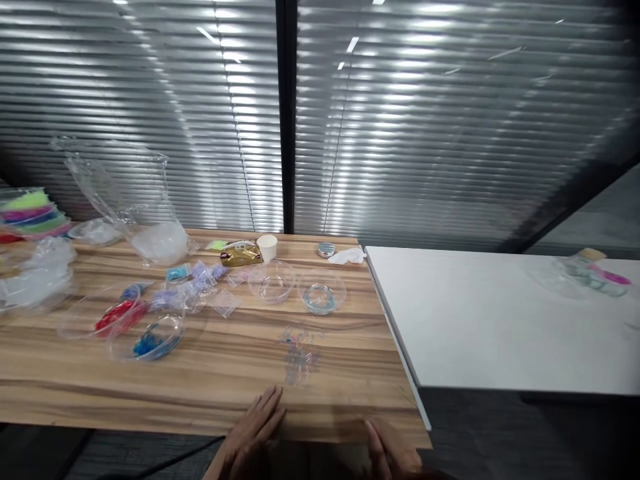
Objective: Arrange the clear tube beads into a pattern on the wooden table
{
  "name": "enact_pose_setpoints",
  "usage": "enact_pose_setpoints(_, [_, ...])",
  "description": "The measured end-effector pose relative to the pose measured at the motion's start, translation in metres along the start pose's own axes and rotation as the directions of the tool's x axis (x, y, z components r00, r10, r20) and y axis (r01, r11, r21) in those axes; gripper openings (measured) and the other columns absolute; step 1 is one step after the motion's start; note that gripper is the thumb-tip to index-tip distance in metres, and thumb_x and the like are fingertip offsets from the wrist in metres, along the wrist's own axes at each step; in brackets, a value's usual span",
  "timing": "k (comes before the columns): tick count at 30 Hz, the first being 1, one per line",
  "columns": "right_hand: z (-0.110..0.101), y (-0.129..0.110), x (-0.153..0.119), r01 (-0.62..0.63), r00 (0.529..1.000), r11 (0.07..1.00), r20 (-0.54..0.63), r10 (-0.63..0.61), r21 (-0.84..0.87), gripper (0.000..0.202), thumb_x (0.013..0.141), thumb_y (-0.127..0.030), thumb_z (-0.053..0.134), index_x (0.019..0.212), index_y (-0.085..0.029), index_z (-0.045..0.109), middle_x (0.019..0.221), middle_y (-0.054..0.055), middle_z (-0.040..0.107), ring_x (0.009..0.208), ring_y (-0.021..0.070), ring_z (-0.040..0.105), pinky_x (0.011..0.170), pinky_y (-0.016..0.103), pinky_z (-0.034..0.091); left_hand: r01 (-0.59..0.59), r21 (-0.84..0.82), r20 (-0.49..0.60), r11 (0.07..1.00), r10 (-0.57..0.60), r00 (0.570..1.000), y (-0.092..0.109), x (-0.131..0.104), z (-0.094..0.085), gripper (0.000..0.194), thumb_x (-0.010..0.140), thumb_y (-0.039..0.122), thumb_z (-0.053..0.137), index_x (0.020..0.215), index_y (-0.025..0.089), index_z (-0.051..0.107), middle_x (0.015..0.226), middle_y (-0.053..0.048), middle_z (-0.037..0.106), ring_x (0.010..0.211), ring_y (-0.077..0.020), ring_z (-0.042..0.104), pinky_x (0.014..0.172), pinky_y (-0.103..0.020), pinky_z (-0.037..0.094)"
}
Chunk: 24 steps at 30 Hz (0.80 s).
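Observation:
My left hand (255, 427) rests at the front edge of the wooden table (210, 387), its fingers stretched out and holding nothing. To the right, my right hand (393, 450) is at the same edge, blurred, with thumb and fingers close together; whether anything is between them cannot be made out. Beyond my left hand lies a loose cluster of small clear and coloured pieces (301, 357). Two clear round bowls stand behind the cluster: an apparently bare one (273, 283) and one with pale blue contents (320, 300).
At left are bowls with red (117, 317) and blue contents (149, 341), small packets (197, 287) and plastic bags (160, 241). A paper cup (267, 248), gold packet (241, 254), round tin (325, 249) and tissue (347, 256) stand behind. A white table (490, 327) adjoins at right.

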State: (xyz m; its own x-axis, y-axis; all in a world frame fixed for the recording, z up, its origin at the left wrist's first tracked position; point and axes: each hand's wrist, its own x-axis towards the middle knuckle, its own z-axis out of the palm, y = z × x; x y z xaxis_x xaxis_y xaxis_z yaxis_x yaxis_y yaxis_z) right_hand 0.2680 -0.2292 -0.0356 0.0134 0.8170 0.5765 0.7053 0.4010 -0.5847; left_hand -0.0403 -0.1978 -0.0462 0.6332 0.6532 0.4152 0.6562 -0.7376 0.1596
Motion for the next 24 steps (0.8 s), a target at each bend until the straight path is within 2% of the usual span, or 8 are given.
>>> enact_pose_setpoints(1, [-0.003,-0.003,0.011,0.011,1.000,1.000,0.004,-0.011,0.005,0.030,0.093,-0.021,0.042,0.104,-0.031,0.068,0.088,0.004,0.072,0.078,0.0234,0.070,0.068,0.031,0.059,-0.003,-0.015,0.013,1.000,0.003,1.000,0.001,0.009,0.000,0.063,0.095,0.012,0.040,0.150,0.026,0.012,0.143,-0.009,0.041,0.130,-0.0235,0.041,0.103,-0.039,0.042])
enact_pose_setpoints(3, [-0.004,-0.010,0.037,0.074,0.992,0.996,0.094,-0.079,0.054,0.030,0.096,-0.022,0.039,0.100,-0.023,0.068,0.087,0.006,0.072,0.078,0.0216,0.070,0.068,0.029,0.058,-0.011,-0.044,0.114,0.999,0.016,0.993,0.005,0.030,-0.006,0.063,0.097,0.021,0.041,0.150,0.023,0.008,0.146,-0.011,0.036,0.134,-0.0253,0.034,0.106,-0.041,0.038])
enact_pose_setpoints(6, [0.006,-0.022,0.070,0.151,0.940,0.980,0.288,-0.182,0.127,0.031,0.098,-0.026,0.038,0.096,-0.019,0.068,0.088,0.007,0.072,0.079,0.0196,0.069,0.069,0.028,0.055,0.074,-0.075,0.161,0.994,-0.062,0.985,0.009,0.061,-0.019,0.068,0.098,0.032,0.039,0.150,0.017,-0.003,0.151,-0.014,0.024,0.139,-0.0267,0.023,0.108,-0.044,0.035])
enact_pose_setpoints(9, [0.023,-0.035,0.085,0.103,0.899,0.973,0.399,-0.179,0.206,0.031,0.097,-0.025,0.038,0.096,-0.017,0.069,0.088,0.007,0.071,0.078,0.0191,0.068,0.071,0.029,0.052,0.125,-0.068,0.165,0.990,-0.113,0.980,0.010,0.083,-0.023,0.071,0.098,0.035,0.041,0.149,0.017,-0.005,0.153,-0.013,0.016,0.141,-0.0266,0.016,0.111,-0.047,0.031])
enact_pose_setpoints(11, [0.035,-0.042,0.086,-0.014,0.892,0.963,0.439,-0.110,0.268,0.029,0.096,-0.024,0.041,0.097,-0.018,0.069,0.090,0.006,0.071,0.079,0.0181,0.067,0.073,0.027,0.051,0.116,-0.057,0.181,0.992,-0.104,0.978,0.010,0.093,-0.019,0.070,0.098,0.032,0.041,0.150,0.018,-0.004,0.154,-0.012,0.015,0.142,-0.0266,0.013,0.112,-0.050,0.028])
enact_pose_setpoints(16, [0.059,-0.049,0.079,-0.291,0.897,0.897,0.420,0.135,0.333,0.030,0.094,-0.028,0.044,0.084,-0.016,0.070,0.080,0.005,0.070,0.071,0.0165,0.064,0.068,0.024,0.047,0.064,-0.037,0.199,0.997,-0.056,0.978,0.014,0.109,-0.004,0.063,0.096,0.017,0.036,0.150,0.016,0.004,0.153,-0.010,0.019,0.142,-0.0243,0.012,0.112,-0.052,0.027])
enact_pose_setpoints(20, [0.066,-0.043,0.082,-0.336,0.895,0.879,0.404,0.187,0.338,0.037,0.094,-0.034,0.043,0.074,-0.015,0.067,0.069,0.004,0.067,0.064,0.0162,0.061,0.063,0.024,0.045,0.074,0.015,0.197,0.997,-0.075,0.978,0.017,0.110,-0.003,0.057,0.096,0.019,0.037,0.149,0.015,0.015,0.152,-0.010,0.023,0.141,-0.0255,0.015,0.111,-0.053,0.031])
enact_pose_setpoints(24, [0.069,-0.041,0.088,-0.338,0.904,0.872,0.380,0.197,0.353,0.034,0.095,-0.034,0.042,0.082,-0.017,0.068,0.075,0.004,0.069,0.068,0.0165,0.063,0.066,0.023,0.045,0.065,0.059,0.199,0.996,-0.076,0.977,0.017,0.103,-0.011,0.055,0.097,0.025,0.040,0.147,0.014,0.020,0.152,-0.009,0.024,0.140,-0.0261,0.019,0.109,-0.049,0.035])
